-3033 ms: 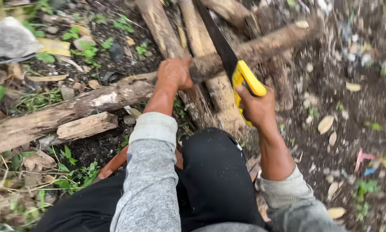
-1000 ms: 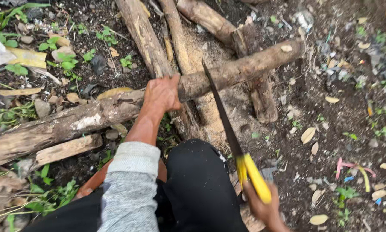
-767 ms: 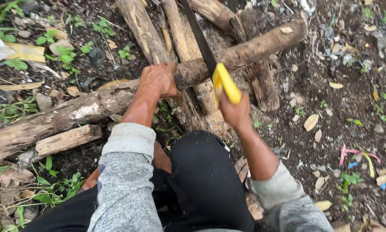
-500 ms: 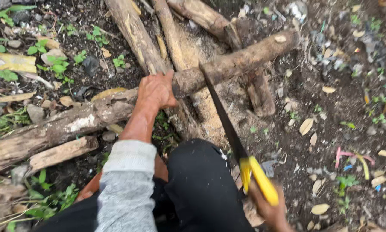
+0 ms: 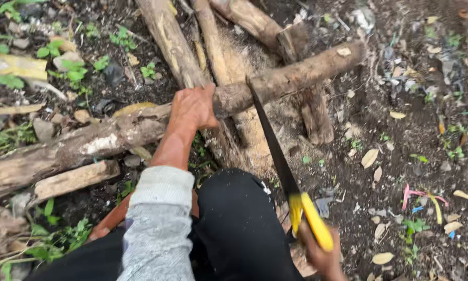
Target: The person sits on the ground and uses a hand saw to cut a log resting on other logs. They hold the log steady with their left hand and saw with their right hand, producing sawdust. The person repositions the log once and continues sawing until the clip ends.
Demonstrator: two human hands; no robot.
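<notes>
A long brown log lies across other branches on the ground. My left hand presses down on the log and grips it, just left of the cut. My right hand, low at the frame's bottom, is closed around the yellow handle of a hand saw. The dark blade runs up from the handle, and its tip rests on the log right of my left hand. My knee in black trousers is below the log.
Several thicker branches lie under the log and run away from me. A short split piece of wood lies at the left. Dark soil, dry leaves, small green plants and sawdust surround the pile.
The saw goes back and forth across the log: pushed forward 0.8 s ago, now pulled back toward me with only the blade tip on the wood. My left hand stays on the log.
</notes>
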